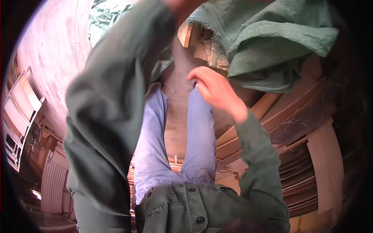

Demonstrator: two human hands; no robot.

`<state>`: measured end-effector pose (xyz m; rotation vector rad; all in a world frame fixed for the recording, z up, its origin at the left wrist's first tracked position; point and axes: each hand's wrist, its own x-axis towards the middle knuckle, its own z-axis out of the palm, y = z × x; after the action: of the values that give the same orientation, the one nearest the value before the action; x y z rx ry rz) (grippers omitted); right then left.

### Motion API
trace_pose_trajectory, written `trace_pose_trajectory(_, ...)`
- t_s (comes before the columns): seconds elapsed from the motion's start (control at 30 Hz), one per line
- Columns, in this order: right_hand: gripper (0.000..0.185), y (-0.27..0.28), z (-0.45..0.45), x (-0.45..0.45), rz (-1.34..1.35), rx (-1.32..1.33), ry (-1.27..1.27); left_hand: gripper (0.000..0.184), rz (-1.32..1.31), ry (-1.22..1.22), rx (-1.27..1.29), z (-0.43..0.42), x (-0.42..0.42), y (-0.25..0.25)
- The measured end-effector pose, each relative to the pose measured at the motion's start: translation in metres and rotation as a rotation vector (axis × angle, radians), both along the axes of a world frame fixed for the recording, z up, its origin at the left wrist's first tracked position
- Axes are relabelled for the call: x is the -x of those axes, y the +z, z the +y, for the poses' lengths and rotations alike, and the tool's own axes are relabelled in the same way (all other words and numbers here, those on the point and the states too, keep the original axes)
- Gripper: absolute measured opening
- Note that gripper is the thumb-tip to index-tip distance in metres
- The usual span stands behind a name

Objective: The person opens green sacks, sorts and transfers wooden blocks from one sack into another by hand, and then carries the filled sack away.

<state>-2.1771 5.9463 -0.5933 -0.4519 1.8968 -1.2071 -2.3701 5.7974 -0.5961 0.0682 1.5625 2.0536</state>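
Note:
My left arm, in a dark green sleeve, reaches across to the top edge. Only the wrist part of my left hand (185,8) shows there, beside a green woven sack (272,39); its fingers are hidden. My right hand (218,92) hangs above my right knee and shin, back upward, fingers loosely bent, with nothing visible in it. The sack's rumpled folds lie above and to the right of this hand, apart from it. Pieces of wood (185,35) and pale offcuts (210,52) show at the sack's edge.
Long wooden boards (268,134) lean or lie to the right. Stacked strips (297,178) stand behind them, and another stack (54,182) is at lower left. A white metal frame (29,116) stands at far left. More green sacking (107,19) lies on the floor (58,66).

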Motion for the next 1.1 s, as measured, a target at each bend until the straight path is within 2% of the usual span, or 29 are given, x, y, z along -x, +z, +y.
trace_pose_trajectory(0.03,0.026,-0.055,0.001,-0.008,-0.086,-0.022,0.104,0.046,-0.109,-0.018,0.042,-0.014,-0.016,-0.027)
trace_pose_trajectory(0.1,0.03,-0.148,0.018,-0.008,-0.103,-0.364,0.359,0.032,-0.019,-0.11,0.666,-0.052,-0.091,-0.061)
trace_pose_trajectory(0.13,0.035,-0.169,0.021,-0.001,-0.092,-0.446,0.294,0.03,0.015,-0.041,0.789,-0.068,-0.134,-0.072)
trace_pose_trajectory(0.17,0.051,-0.183,0.022,0.007,-0.168,-0.521,0.245,0.024,0.096,0.093,0.925,-0.078,-0.178,-0.079)
trace_pose_trajectory(0.2,0.067,-0.202,0.019,0.007,-0.185,-0.525,0.162,0.023,0.373,0.118,1.114,-0.092,-0.213,-0.07)
trace_pose_trajectory(0.23,0.083,-0.218,0.016,0.003,-0.206,-0.532,0.075,0.028,0.409,0.117,1.146,-0.102,-0.236,-0.055)
trace_pose_trajectory(0.3,0.1,-0.231,-0.019,-0.004,-0.15,-0.541,-0.141,0.025,0.294,0.161,1.26,-0.11,-0.293,-0.03)
trace_pose_trajectory(0.37,0.117,-0.254,-0.058,-0.006,-0.139,-0.556,-0.367,0.026,0.095,0.138,1.219,-0.113,-0.346,-0.011)
trace_pose_trajectory(0.4,0.109,-0.269,-0.069,-0.003,-0.122,-0.624,-0.42,0.03,-0.002,0.12,1.166,-0.109,-0.37,-0.002)
trace_pose_trajectory(0.43,0.102,-0.285,-0.082,0.001,-0.106,-0.689,-0.468,0.034,-0.127,-0.001,1.124,-0.109,-0.398,0.008)
trace_pose_trajectory(0.47,0.078,-0.297,-0.082,0.005,-0.227,-0.671,-0.485,0.041,-0.235,-0.104,1.052,-0.109,-0.426,0.019)
trace_pose_trajectory(0.5,0.054,-0.316,-0.083,0.0,-0.147,-0.712,-0.519,0.051,-0.265,-0.262,0.966,-0.11,-0.453,0.036)
trace_pose_trajectory(0.53,0.041,-0.336,-0.071,-0.01,-0.189,-0.586,-0.597,0.058,-0.322,-0.478,0.837,-0.114,-0.468,0.055)
trace_pose_trajectory(0.57,0.035,-0.319,-0.059,-0.009,-0.269,-0.499,-0.624,0.062,-0.271,-0.592,0.705,-0.119,-0.501,0.07)
trace_pose_trajectory(0.6,0.033,-0.296,-0.044,-0.01,-0.242,-0.4,-0.536,0.048,-0.133,-0.727,0.74,-0.121,-0.534,0.091)
trace_pose_trajectory(0.67,0.037,-0.274,-0.016,-0.03,-0.553,-0.161,-0.682,0.035,-0.17,-0.675,0.683,-0.132,-0.569,0.11)
trace_pose_trajectory(0.7,0.039,-0.26,-0.004,-0.042,-0.7,-0.149,-0.703,0.029,-0.189,-0.655,0.646,-0.141,-0.576,0.115)
trace_pose_trajectory(0.8,0.038,-0.196,0.016,-0.081,-0.827,-0.199,-0.636,0.009,-0.51,-0.672,0.348,-0.181,-0.565,0.146)
trace_pose_trajectory(0.83,0.037,-0.182,0.022,-0.101,-0.782,-0.176,-0.653,0.01,-0.534,-0.655,0.189,-0.195,-0.577,0.154)
trace_pose_trajectory(0.9,0.04,-0.146,0.024,-0.122,-0.711,-0.362,-0.542,0.009,-0.805,-0.834,0.1,-0.196,-0.577,0.171)
trace_pose_trajectory(0.97,0.044,-0.129,0.029,-0.136,-0.571,-0.517,-0.311,0.024,-0.706,-0.943,-0.001,-0.171,-0.604,0.147)
trace_pose_trajectory(1.0,0.043,-0.117,0.023,-0.134,-0.469,-0.714,-0.159,0.033,-0.816,-0.936,0.051,-0.142,-0.594,0.135)
trace_pose_trajectory(1.03,0.034,-0.094,0.005,-0.125,-0.245,-0.854,-0.007,0.043,-0.927,-0.923,0.106,-0.105,-0.578,0.122)
trace_pose_trajectory(1.07,0.031,-0.086,-0.001,-0.122,-0.111,-0.841,0.062,0.05,-0.765,-0.666,0.214,-0.073,-0.572,0.118)
trace_pose_trajectory(1.1,0.028,-0.08,-0.007,-0.118,0.024,-0.821,0.13,0.045,-0.687,-0.731,0.046,-0.023,-0.585,0.117)
